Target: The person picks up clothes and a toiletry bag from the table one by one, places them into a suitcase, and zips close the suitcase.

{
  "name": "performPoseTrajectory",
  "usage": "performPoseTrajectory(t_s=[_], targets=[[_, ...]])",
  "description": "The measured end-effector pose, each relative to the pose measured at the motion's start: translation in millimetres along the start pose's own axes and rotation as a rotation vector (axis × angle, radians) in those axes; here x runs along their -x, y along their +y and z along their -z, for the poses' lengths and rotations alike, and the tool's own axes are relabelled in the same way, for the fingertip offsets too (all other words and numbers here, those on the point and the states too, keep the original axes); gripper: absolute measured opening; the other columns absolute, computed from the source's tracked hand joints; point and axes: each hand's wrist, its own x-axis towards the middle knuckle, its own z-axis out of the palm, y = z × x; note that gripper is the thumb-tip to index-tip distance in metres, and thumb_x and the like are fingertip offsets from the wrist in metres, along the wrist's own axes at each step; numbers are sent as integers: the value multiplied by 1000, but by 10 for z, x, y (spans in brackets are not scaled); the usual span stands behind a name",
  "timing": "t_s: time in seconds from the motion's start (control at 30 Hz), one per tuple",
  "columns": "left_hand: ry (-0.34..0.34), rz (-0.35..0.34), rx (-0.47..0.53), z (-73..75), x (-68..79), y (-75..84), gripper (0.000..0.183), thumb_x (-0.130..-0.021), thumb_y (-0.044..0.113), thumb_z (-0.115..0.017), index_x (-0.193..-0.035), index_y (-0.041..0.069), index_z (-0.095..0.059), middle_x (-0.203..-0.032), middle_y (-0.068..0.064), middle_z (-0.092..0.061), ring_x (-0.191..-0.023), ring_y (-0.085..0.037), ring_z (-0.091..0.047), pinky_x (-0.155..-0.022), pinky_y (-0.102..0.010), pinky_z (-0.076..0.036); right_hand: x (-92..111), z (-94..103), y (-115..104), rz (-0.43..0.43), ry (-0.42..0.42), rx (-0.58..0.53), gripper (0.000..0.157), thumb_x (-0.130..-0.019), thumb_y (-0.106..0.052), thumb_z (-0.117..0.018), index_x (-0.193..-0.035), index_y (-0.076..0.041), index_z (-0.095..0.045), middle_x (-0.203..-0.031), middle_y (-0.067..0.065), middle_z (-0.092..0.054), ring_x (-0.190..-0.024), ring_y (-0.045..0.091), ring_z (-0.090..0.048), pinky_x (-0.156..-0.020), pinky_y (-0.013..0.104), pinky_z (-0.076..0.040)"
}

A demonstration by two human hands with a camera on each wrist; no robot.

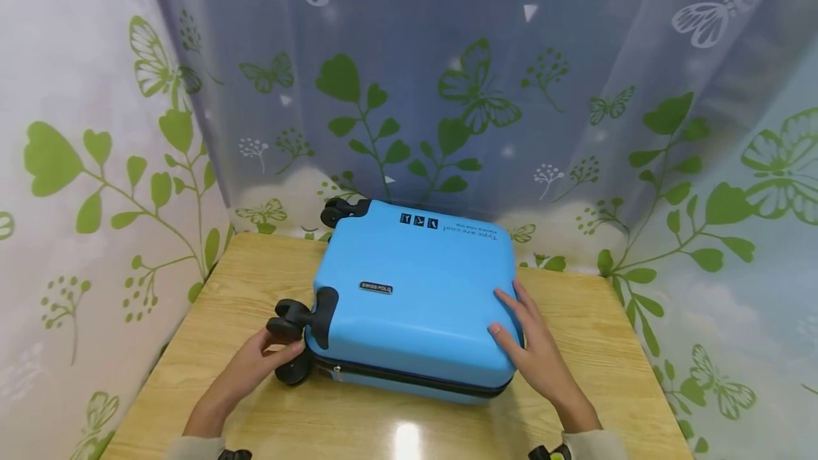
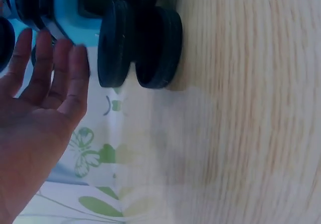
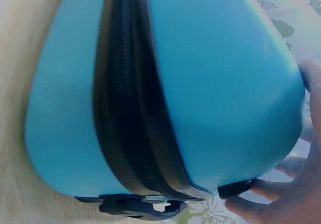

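Observation:
A small blue hard-shell suitcase [image 1: 422, 282] lies flat on the wooden table, its black wheels toward the left. Beside the near-left wheels [image 1: 289, 319] is my left hand [image 1: 246, 375], with the fingers behind them. In the left wrist view the left hand [image 2: 45, 103] has its palm toward the camera and its fingers extended, apart from the large twin wheel [image 2: 140, 45]. My right hand [image 1: 533, 343] rests spread on the suitcase's right end. In the right wrist view its fingertips touch a black fitting [image 3: 234, 189] there. A black zipper band [image 3: 131, 93] runs along the side.
The wooden table [image 1: 211, 325] shows on both sides of the suitcase and in front of it. Curtains [image 1: 409, 91] printed with leaves and butterflies hang behind and at both sides, close to the suitcase's far edge.

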Motion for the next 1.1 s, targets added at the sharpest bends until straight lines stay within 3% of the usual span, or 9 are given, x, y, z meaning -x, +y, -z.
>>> performPoseTrajectory(t_s=[0.13,0.37,0.57,0.7,0.87,0.97,1.1], targets=[[-48,-29,-45,-72,35,35,42,-106,28,-74,-135,-2,-68,-120,-13,-74,-108,-19,-68,-88,-29,-59,89,-29,-42,-23,-2,2,64,-110,-36,-68,-168,-22,-44,-183,18,-11,-165,55,-16,-118,84,-28],[-197,-62,-90,-199,96,72,37,-107,38,-72,-108,2,-80,-95,-10,-82,-90,-27,-78,-78,-29,-62,149,-77,-56,-51,-4,23,74,-104,-40,-75,-169,-26,-41,-184,16,-8,-163,58,-18,-114,86,-33],[-182,-116,-193,-393,151,135,34,-103,43,-75,-103,11,-87,-92,-1,-84,-84,-13,-77,-72,-23,-58,172,-93,-47,-53,-17,11,83,-100,-41,-80,-171,-27,-38,-185,13,-4,-163,59,-16,-112,86,-35],[-98,-153,-301,-556,177,172,31,-100,51,-77,-100,22,-89,-89,10,-83,-80,-1,-75,-70,-22,-58,180,-99,-37,-47,-22,3,88,-97,-40,-83,-171,-27,-37,-185,14,-2,-163,59,-15,-112,85,-36],[106,-230,-513,-728,208,192,26,-98,51,-79,-86,30,-87,-74,20,-76,-67,8,-63,-63,-21,-52,186,-101,-17,-43,-26,12,91,-96,-40,-84,-172,-28,-36,-185,14,-2,-163,60,-16,-111,83,-38],[242,-335,-617,-791,220,168,20,-95,42,-85,-78,30,-83,-68,23,-71,-62,12,-56,-59,-18,-48,188,-103,-7,-45,-28,12,92,-96,-40,-85,-172,-30,-35,-185,13,-2,-163,60,-16,-111,83,-39],[400,-525,-703,-831,228,94,21,-87,31,-92,-74,30,-75,-63,25,-66,-57,16,-50,-52,-11,-40,187,-104,0,-49,-32,10,92,-96,-41,-85,-172,-31,-35,-185,12,-2,-163,60,-17,-110,82,-40]])
